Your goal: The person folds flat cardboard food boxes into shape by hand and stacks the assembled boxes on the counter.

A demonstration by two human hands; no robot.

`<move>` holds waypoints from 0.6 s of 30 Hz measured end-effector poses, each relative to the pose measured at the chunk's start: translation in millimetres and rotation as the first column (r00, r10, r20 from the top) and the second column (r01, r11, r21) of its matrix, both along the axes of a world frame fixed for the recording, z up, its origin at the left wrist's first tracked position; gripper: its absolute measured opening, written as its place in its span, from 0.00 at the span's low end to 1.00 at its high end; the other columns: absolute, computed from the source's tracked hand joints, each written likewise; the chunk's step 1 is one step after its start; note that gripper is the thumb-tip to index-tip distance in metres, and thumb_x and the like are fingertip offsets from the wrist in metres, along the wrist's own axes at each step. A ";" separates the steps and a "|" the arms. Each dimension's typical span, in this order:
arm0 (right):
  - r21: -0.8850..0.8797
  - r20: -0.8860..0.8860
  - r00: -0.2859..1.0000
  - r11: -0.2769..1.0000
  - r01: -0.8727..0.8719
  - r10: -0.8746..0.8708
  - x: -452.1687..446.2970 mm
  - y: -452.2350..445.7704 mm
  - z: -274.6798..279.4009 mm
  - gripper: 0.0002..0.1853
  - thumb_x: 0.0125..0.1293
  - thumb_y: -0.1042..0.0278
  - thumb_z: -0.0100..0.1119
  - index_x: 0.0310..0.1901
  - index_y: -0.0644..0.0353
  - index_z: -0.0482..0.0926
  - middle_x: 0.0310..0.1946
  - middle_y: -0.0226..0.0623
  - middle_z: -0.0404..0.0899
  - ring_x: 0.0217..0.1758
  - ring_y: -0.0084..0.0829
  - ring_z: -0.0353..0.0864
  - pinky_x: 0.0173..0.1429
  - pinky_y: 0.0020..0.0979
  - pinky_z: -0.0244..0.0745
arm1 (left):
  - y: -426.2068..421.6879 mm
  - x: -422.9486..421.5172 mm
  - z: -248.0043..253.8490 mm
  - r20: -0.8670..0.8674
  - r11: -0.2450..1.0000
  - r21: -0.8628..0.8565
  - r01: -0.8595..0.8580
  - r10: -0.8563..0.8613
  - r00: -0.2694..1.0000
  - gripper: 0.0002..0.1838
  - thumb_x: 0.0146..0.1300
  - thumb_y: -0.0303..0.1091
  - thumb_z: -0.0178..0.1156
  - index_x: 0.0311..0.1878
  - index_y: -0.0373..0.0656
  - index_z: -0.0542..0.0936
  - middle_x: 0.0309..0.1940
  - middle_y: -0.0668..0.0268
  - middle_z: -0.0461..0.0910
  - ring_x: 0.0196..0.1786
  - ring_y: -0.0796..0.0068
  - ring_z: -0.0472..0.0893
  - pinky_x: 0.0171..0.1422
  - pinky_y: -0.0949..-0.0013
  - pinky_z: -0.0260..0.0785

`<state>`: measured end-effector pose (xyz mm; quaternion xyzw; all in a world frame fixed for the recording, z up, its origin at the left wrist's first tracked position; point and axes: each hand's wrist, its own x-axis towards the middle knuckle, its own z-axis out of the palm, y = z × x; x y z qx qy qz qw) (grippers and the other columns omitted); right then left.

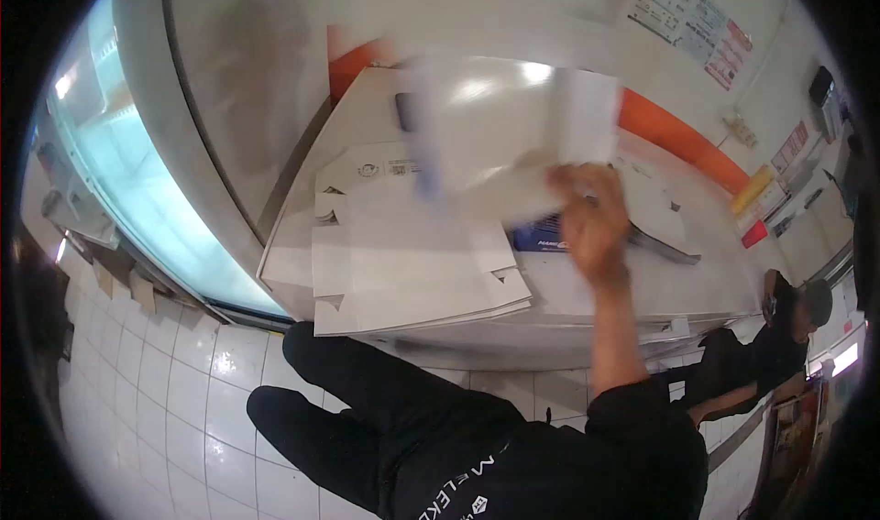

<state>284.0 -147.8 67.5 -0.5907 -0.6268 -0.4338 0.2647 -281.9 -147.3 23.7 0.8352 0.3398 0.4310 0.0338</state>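
Observation:
My right hand (596, 222) is raised over the table, its fingers closed at the lower right edge of a glossy white cardboard sheet (495, 126). Motion smears the sheet, and light shines off its surface; it looks like a box blank. Below and to the left lies a stack of flat white cardboard box blanks (412, 254), with slots cut along the sides and small print at the back. A dark blue packet (539, 236) with white lettering lies partly under the raised sheet. My left hand does not show.
More white cardboard (655, 210) lies on the right of the white table (605, 286). An orange strip (678, 140) runs along the wall side. A lit glass case (151, 167) stands left. A person in black (747, 360) is at the far right.

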 end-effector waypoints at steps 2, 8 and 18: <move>-0.118 -0.214 0.949 0.971 0.209 -0.230 48.7 -18.4 5.0 0.16 0.64 0.82 0.59 0.52 0.62 0.87 0.47 0.40 0.83 0.53 0.42 0.81 0.59 0.42 0.78 | 6.3 14.4 -2.6 0.059 0.998 -0.063 0.004 0.000 0.998 0.22 0.68 0.33 0.70 0.64 0.45 0.81 0.66 0.45 0.77 0.73 0.34 0.72 0.77 0.25 0.57; -0.711 -0.297 0.856 0.696 0.097 -0.422 138.3 -57.6 -0.6 0.12 0.73 0.74 0.53 0.48 0.71 0.84 0.46 0.48 0.83 0.57 0.48 0.79 0.73 0.44 0.70 | 28.6 62.9 -11.7 -0.029 0.951 -0.308 -0.010 0.001 1.000 0.23 0.66 0.27 0.69 0.65 0.44 0.81 0.68 0.49 0.77 0.75 0.37 0.70 0.77 0.38 0.64; -0.836 -0.322 0.744 0.544 0.066 -0.585 93.8 -6.6 19.2 0.31 0.77 0.39 0.50 0.53 0.64 0.85 0.52 0.57 0.83 0.63 0.50 0.79 0.84 0.48 0.53 | 36.0 91.9 -29.4 -0.008 0.851 -0.521 0.060 -0.075 0.997 0.33 0.56 0.14 0.67 0.67 0.43 0.81 0.68 0.53 0.78 0.77 0.45 0.70 0.78 0.46 0.64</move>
